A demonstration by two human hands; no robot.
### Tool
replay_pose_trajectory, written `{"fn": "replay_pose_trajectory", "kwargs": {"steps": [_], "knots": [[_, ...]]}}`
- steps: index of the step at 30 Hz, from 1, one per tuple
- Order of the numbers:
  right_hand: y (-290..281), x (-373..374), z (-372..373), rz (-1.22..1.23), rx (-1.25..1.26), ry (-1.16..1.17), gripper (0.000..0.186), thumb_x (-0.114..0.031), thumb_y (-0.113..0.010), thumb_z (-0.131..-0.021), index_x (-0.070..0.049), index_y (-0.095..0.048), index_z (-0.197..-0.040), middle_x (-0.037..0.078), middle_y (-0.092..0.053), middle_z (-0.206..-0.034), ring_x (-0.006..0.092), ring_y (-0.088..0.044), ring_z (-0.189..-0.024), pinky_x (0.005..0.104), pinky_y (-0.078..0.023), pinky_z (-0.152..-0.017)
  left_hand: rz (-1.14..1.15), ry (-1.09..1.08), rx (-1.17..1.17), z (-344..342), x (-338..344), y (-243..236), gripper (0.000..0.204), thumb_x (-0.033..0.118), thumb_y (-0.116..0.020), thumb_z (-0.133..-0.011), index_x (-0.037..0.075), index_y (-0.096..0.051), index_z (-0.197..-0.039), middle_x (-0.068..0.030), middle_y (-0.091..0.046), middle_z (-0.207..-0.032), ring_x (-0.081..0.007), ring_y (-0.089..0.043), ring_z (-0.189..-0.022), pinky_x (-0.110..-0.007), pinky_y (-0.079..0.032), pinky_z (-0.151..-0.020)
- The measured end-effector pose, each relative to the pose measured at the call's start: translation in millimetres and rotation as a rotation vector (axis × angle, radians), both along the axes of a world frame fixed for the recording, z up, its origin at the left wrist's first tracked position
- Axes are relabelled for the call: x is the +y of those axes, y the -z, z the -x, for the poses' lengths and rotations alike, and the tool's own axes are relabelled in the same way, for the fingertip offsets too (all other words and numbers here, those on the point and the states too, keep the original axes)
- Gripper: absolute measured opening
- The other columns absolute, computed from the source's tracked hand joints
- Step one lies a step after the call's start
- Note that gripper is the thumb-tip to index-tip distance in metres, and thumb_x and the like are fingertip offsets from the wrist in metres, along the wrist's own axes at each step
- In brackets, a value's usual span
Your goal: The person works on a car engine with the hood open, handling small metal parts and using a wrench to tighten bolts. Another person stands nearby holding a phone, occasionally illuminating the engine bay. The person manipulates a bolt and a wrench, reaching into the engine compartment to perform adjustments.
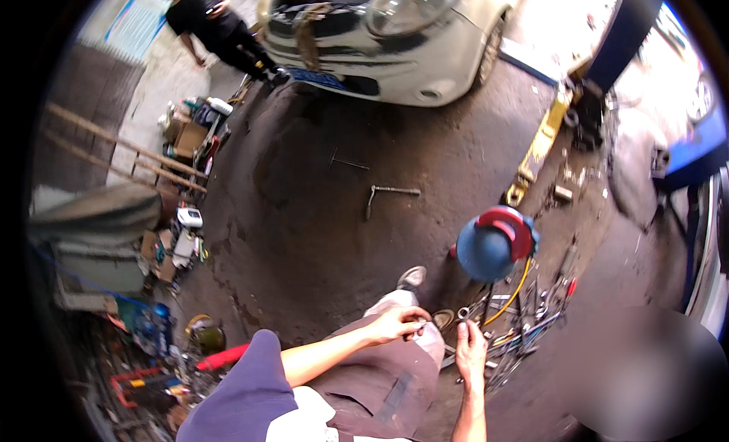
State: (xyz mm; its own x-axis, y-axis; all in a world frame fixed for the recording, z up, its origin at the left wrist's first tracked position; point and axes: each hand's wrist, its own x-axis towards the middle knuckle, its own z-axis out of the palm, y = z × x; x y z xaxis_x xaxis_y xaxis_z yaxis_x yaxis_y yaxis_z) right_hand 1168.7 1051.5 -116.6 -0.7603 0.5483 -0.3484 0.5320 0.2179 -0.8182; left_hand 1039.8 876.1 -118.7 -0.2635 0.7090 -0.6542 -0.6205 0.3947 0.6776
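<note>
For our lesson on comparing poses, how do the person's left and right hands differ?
The left hand points rightward over the leg; the right hand points up the picture, beside that leg. The right hand pinches a ring-ended metal piece; what the left hand holds, if anything, is unclear. Both are bare and partly curled.

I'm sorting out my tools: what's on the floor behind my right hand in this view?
Scattered metal tools show on the floor around the right hand, mostly to its right. Whatever lies directly behind the hand and forearm is covered.
</note>
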Motion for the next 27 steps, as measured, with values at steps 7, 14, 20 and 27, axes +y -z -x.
{"fn": "replay_pose_trajectory", "kwargs": {"steps": [7,14,20,27], "knots": [[-28,-50,68,0.095,-0.196,-0.309,0.035,-0.034,-0.05,-0.093,0.0,-0.06,-0.092,0.017,-0.06,-0.075,0.019,-0.057,-0.07,0.0365,-0.045,-0.065,-0.059,-0.392,-0.077,41,-97,-39,0.032,0.013,-0.058,-0.088,-0.001,-0.051,-0.116,-0.0106,-0.063,-0.094,-0.0124,-0.059,-0.076,-0.025,-0.047,-0.069],[-41,-156,275,0.255,-0.257,-0.61,0.04,-0.036,-0.048,-0.092,0.001,-0.06,-0.104,0.013,-0.06,-0.078,0.0164,-0.055,-0.076,0.0322,-0.044,-0.071,-0.242,-0.978,-0.254,137,-227,-6,0.022,0.008,-0.061,-0.086,0.003,-0.054,-0.106,-0.0126,-0.064,-0.094,-0.0169,-0.062,-0.077,-0.029,-0.052,-0.072],[-72,-246,473,0.108,-0.138,-0.707,0.046,-0.042,-0.045,-0.093,0.002,-0.058,-0.101,0.021,-0.061,-0.079,0.0279,-0.057,-0.072,0.0395,-0.045,-0.07,-0.366,-0.982,-0.038,360,-276,-30,0.016,0.013,-0.057,-0.089,0.002,-0.055,-0.101,-0.0126,-0.064,-0.089,-0.0143,-0.059,-0.071,-0.026,-0.049,-0.067],[-109,-279,603,0.13,0.037,-0.68,0.041,-0.038,-0.047,-0.093,0.001,-0.059,-0.094,0.022,-0.06,-0.073,0.0337,-0.061,-0.071,0.0412,-0.045,-0.064,-0.268,-0.811,0.155,573,-293,-76,0.017,0.016,-0.06,-0.088,0.002,-0.058,-0.098,-0.0089,-0.065,-0.084,-0.0124,-0.06,-0.069,-0.026,-0.049,-0.065]]}}
